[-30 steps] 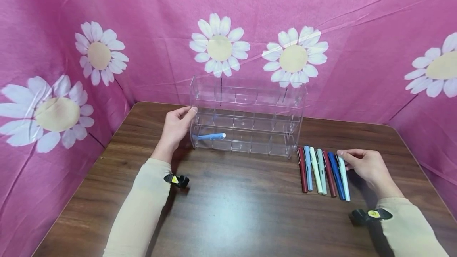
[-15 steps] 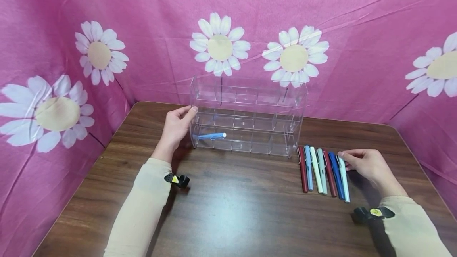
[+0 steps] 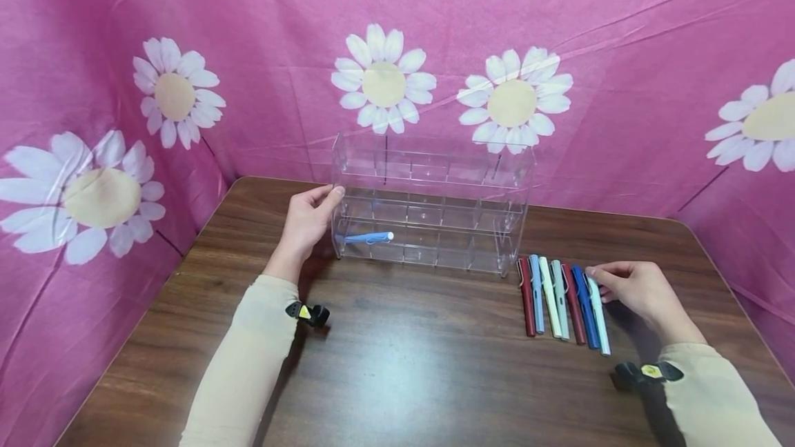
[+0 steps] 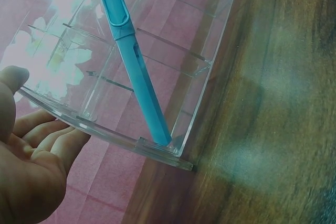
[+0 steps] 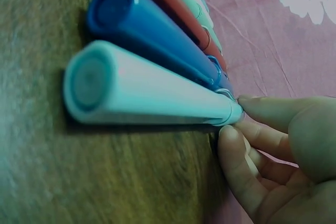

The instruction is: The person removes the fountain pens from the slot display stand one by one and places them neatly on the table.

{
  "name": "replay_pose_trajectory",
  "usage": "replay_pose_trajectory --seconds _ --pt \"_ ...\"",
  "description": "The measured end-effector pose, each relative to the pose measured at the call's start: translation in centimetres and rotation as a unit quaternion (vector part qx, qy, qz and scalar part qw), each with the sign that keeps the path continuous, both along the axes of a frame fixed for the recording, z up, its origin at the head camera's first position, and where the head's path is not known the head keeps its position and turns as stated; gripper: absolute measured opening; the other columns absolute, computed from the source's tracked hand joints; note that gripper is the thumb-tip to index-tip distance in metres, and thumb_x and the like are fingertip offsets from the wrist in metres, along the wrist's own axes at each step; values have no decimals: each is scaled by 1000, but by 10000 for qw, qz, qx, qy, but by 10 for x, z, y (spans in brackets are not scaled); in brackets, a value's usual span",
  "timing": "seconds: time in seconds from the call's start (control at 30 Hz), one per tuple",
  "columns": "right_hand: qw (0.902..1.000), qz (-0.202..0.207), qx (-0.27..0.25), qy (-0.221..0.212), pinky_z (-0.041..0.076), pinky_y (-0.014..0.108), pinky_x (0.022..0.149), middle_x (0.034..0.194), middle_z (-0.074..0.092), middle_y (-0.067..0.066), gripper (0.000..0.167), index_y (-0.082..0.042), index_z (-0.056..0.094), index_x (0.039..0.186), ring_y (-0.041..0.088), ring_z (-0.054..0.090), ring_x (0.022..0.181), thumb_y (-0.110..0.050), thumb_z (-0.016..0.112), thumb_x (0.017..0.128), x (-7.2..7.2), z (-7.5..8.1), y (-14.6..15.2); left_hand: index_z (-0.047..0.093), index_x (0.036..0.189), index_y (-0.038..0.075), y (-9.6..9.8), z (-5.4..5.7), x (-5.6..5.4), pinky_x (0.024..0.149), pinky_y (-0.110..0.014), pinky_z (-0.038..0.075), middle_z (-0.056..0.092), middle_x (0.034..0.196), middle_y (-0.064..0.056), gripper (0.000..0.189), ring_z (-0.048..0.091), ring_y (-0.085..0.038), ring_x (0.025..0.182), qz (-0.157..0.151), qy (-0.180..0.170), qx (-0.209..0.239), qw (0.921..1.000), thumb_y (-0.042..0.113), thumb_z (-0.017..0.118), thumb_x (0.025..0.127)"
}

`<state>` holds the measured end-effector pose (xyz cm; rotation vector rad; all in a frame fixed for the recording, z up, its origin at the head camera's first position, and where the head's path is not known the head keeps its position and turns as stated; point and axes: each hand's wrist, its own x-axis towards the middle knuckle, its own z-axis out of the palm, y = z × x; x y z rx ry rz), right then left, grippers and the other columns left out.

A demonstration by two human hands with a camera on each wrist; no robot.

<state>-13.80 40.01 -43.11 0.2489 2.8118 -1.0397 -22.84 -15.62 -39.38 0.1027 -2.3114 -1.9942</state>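
A clear acrylic pen rack (image 3: 425, 254) with stepped, divided tiers stands at mid-table. My left hand (image 3: 307, 219) holds its left side panel, thumb on the near face and fingers behind, as the left wrist view shows. A light blue pen (image 4: 137, 77) lies slanted in the lowest tier at that end. To the right of the rack several pens lie side by side. My right hand (image 3: 640, 292) pinches the clip end of the outermost one, a pale mint pen (image 5: 152, 90), between thumb and finger. A dark blue pen (image 5: 157, 38) lies right beside it.
The row also has two dark red pens, the leftmost one a dark red pen (image 3: 528, 299), plus a light blue pen (image 3: 537, 295) and pale green ones. The wooden table (image 3: 397, 364) meets a pink flowered curtain (image 3: 279, 88) behind the rack.
The pale mint pen's lower end has shifted slightly toward me, with the right hand at its clip end. The left hand and the rack have stayed in place.
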Motion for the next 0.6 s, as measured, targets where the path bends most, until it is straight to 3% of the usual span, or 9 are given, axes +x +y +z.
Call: replay_pose_trajectory --seconds 0.27,0.4,0.5,0.6 --pt "9993 -106 -358 -19 64 28 63 90 79 13 54 24 64 127 9 73 68 -28 62 111 8 1 2 64 142 -9 1 -2 -1 70 -14 54 77 102 -14 50 65 -2 78 -11 16 -73 10000 25 69 106" --pt "9962 -230 -762 345 64 28 63 87 79 3 48 24 64 127 7 73 67 -21 62 111 14 -1 2 64 142 -9 1 -1 0 68 -14 53 74 91 -4 49 63 0 75 -14 25 -8 10000 25 69 107" --pt "9899 -316 -1212 665 64 26 63 83 77 -11 36 15 71 119 5 73 69 -19 64 109 16 1 2 64 142 -10 0 1 1 66 -14 52 73 88 0 50 62 1 73 -14 39 -25 10000 25 69 107" --pt "9823 -356 -1613 884 63 23 64 82 76 -19 14 -10 78 107 4 74 70 -18 67 108 16 6 -2 64 142 -10 1 2 1 66 -15 52 75 92 -4 50 62 1 74 -19 51 -40 10000 25 69 107"
